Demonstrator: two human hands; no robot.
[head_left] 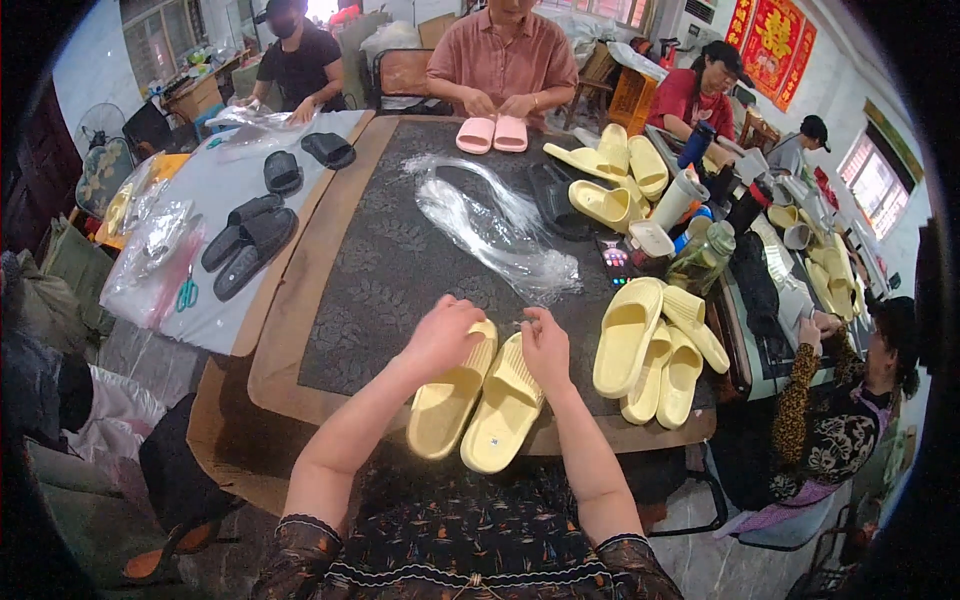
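A pair of pale yellow slippers lies side by side at the near edge of the table, toes pointing away from me. My left hand (447, 334) is closed at the toe end of the left yellow slipper (440, 405), its fingers curled by the strap and partly hidden. At the toe of the right yellow slipper (497, 428), my right hand (545, 347) pinches thumb and fingers together. Whatever that pinch holds is too small to make out. A small pale label sits on the right slipper's heel. Beyond my hands lie clear plastic bags (480, 225), crumpled in a long heap.
More yellow slippers (628, 340) are stacked at my right, with a glass jar (703, 258), a phone (613, 258) and a tumbler (680, 198) behind. Black slippers (250, 245) and scissors (187, 290) lie on the left table. Opposite, a person (503, 60) handles pink slippers (492, 134). Other people sit around.
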